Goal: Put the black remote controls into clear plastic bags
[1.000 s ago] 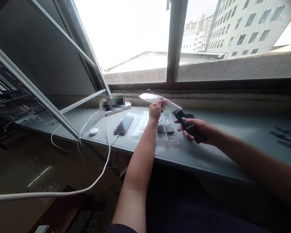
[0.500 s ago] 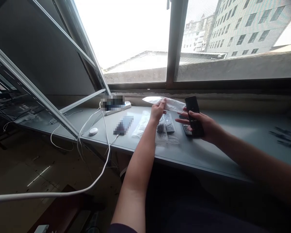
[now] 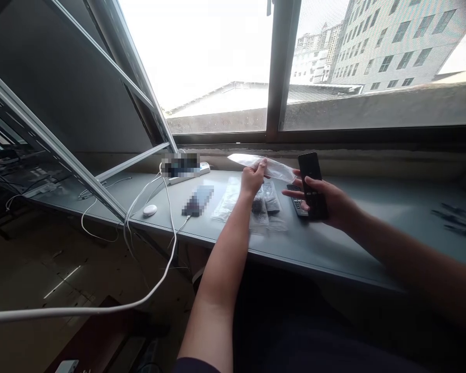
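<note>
My left hand [image 3: 253, 178] pinches a thin clear plastic bag [image 3: 280, 170], which stretches out flat above the table toward my right hand. In my right hand [image 3: 330, 201] a slim black remote control [image 3: 311, 178] is held upright, with the thumb across its front. The right fingers spread behind it, close to the bag's end; whether they touch the bag I cannot tell. Beneath that hand lies another dark remote control with many buttons [image 3: 297, 201], partly covered. Clear bags with dark contents [image 3: 272, 198] rest below my hands, beside a stack of clear plastic bags [image 3: 228, 201].
On the grey table [image 3: 357, 248], a blurred-out phone-like device [image 3: 198, 201] has a cable plugged in. A round white object [image 3: 149, 210] and a power strip [image 3: 205, 168] stand left. White cables [image 3: 174, 243] hang over the edge. Several dark items [image 3: 460, 220] lie far right.
My right hand and the black remote control have shifted slightly right. The bag in my left hand has barely moved.
</note>
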Available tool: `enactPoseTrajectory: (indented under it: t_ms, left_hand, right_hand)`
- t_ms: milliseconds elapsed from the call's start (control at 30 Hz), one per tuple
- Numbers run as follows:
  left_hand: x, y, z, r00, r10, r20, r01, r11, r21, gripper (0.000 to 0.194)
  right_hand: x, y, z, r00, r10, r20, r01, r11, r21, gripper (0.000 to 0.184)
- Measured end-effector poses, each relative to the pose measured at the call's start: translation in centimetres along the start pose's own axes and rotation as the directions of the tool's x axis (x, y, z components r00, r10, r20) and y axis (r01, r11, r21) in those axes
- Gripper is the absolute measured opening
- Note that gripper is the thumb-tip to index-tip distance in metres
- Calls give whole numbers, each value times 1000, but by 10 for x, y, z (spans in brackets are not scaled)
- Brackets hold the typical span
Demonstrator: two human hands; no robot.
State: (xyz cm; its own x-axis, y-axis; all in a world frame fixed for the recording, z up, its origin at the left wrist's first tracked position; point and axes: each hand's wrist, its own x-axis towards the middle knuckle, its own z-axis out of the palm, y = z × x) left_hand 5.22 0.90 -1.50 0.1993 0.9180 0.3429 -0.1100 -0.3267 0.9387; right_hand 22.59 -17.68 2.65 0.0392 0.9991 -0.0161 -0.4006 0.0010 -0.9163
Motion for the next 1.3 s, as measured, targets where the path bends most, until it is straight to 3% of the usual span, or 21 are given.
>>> enactPoseTrajectory:
  t_ms: [100,200,367,500,633,767,900,1033,1133,1300]
  left_hand:
    - [-5,3,8,993,-6,117,17,995,-94,38]
    - [-7,8,12,991,-47,122,67,985,-159,34]
    - [1,13,1,982,-172,-81,142,947,-288,33]
    - [8,14,-14,905,-335,-262,198,877,-438,27]
    - [9,13,-20,859,-403,-315,207,836,-508,27]
    - [7,15,-19,868,-425,-256,223,795,-564,25]
    - [4,18,-14,914,-400,-64,287,751,-595,17]
    - [2,22,-10,916,-396,64,353,721,-597,21]
    - [2,25,-10,929,-363,74,321,689,-650,29]
    - [4,28,-17,915,-402,-23,251,615,-747,19]
  right_hand:
    - [-1,-1,2,1000,31,7,-31,999,-14,26]
    - [0,0,1,999,39,10,-39,998,-46,26]
    - [3,3,-4,999,52,12,-51,995,-88,23]
    - [3,5,-5,998,66,16,-64,991,-118,23]
    - [3,6,-4,998,52,20,-49,990,-133,22]
    - [4,7,-4,1000,10,-9,-11,994,-109,19]
    - [5,7,-3,999,-25,-48,21,996,-87,17]
    - [5,7,-4,998,-21,-53,15,995,-103,16]
    - [6,8,-5,998,-23,-52,17,993,-114,20]
    - [7,8,-4,994,-78,-77,69,991,-112,30]
